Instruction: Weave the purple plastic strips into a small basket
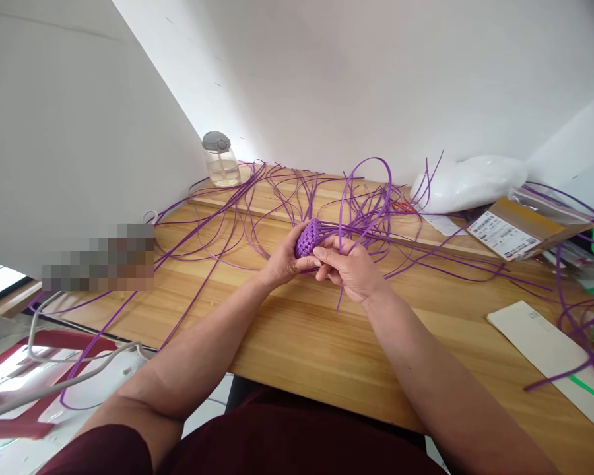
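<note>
A small purple woven piece (307, 240) is gripped in my left hand (283, 261), above the wooden table. Long purple strips (366, 227) fan out from it to the back and right. Close against its right side, my right hand (350, 267) pinches a purple strip (341, 218), which loops up high and has its tail hanging below the fingers. The fingertips of both hands nearly meet at the lower edge of the weave. My palms hide part of the piece.
A lidded water bottle (222, 161) stands at the back left. At the right lie a white glossy form (475, 179), a labelled cardboard packet (515, 227) and a cream envelope (534, 343). Loose purple strips trail over the table's left edge. A red-framed stool (24, 429) is below.
</note>
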The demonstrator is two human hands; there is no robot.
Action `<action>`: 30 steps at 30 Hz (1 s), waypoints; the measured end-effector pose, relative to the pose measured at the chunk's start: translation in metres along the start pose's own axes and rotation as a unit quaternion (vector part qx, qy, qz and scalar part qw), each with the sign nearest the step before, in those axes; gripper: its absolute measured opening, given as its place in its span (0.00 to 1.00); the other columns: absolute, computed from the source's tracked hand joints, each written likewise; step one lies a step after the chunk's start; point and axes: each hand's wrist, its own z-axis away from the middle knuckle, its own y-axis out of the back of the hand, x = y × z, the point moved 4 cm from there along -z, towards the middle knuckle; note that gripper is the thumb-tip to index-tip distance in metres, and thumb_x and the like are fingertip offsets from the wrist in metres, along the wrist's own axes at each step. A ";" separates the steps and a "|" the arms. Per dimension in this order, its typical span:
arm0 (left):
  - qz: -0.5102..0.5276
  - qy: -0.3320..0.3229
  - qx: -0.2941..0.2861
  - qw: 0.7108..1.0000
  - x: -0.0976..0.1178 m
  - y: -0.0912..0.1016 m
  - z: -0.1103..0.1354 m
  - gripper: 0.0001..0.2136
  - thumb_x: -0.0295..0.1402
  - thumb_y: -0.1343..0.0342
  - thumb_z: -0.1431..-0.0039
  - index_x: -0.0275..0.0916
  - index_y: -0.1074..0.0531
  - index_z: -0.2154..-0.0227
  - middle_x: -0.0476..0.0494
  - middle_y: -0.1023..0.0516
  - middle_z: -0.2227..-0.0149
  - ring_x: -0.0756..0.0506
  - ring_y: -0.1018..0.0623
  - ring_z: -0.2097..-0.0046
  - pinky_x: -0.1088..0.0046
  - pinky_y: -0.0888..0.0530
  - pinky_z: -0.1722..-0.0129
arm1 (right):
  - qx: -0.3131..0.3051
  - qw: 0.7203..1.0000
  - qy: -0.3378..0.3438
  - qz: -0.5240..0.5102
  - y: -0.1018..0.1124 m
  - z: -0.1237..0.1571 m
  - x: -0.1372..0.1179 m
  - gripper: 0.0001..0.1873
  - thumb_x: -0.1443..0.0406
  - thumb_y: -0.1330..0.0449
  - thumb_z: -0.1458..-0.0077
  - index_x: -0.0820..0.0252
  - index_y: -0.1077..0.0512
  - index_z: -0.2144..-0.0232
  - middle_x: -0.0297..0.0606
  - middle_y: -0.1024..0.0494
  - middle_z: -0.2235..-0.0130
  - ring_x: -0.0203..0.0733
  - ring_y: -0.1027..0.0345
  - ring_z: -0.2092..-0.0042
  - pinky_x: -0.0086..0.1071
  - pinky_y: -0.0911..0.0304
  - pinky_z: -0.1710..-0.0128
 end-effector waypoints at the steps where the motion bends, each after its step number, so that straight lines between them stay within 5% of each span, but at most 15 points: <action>1: 0.000 0.002 -0.001 1.000 0.000 -0.001 0.000 0.48 0.57 0.32 0.57 0.36 0.40 0.36 0.33 0.29 0.41 0.32 0.28 0.41 0.56 0.33 0.39 | 0.011 1.000 0.002 0.000 -0.001 0.000 0.000 0.16 0.56 0.32 0.52 0.59 0.32 0.69 0.32 0.26 0.84 0.28 0.44 0.87 0.21 0.62 0.86; 9: -0.022 0.011 -0.013 1.000 0.002 -0.001 0.001 0.49 0.54 0.31 0.55 0.34 0.42 0.35 0.31 0.30 0.40 0.32 0.29 0.40 0.54 0.34 0.39 | 0.054 0.995 0.073 0.040 -0.004 0.001 -0.002 0.15 0.57 0.33 0.51 0.61 0.31 0.74 0.28 0.29 0.83 0.28 0.41 0.86 0.22 0.55 0.85; 18: 0.054 -0.014 0.002 0.998 -0.004 -0.002 0.000 0.48 0.55 0.31 0.57 0.37 0.42 0.36 0.32 0.30 0.40 0.32 0.30 0.39 0.55 0.34 0.38 | -0.004 1.000 0.016 -0.017 -0.007 0.002 -0.002 0.16 0.56 0.35 0.52 0.60 0.31 0.66 0.29 0.27 0.80 0.32 0.33 0.84 0.20 0.58 0.86; 24: 0.034 -0.031 0.003 0.999 0.004 -0.001 0.001 0.49 0.55 0.31 0.57 0.38 0.43 0.35 0.31 0.33 0.38 0.31 0.32 0.37 0.53 0.37 0.35 | 0.037 0.998 -0.002 -0.057 -0.005 0.003 -0.001 0.19 0.55 0.32 0.53 0.58 0.35 0.69 0.30 0.27 0.83 0.32 0.35 0.85 0.20 0.62 0.88; 30: 0.047 -0.030 -0.025 0.998 0.015 0.002 0.004 0.40 0.49 0.37 0.44 0.40 0.44 0.34 0.34 0.37 0.34 0.33 0.37 0.33 0.52 0.39 0.33 | 0.068 0.994 -0.024 -0.081 -0.002 0.003 -0.004 0.18 0.58 0.30 0.56 0.59 0.34 0.72 0.30 0.27 0.82 0.32 0.35 0.85 0.21 0.64 0.88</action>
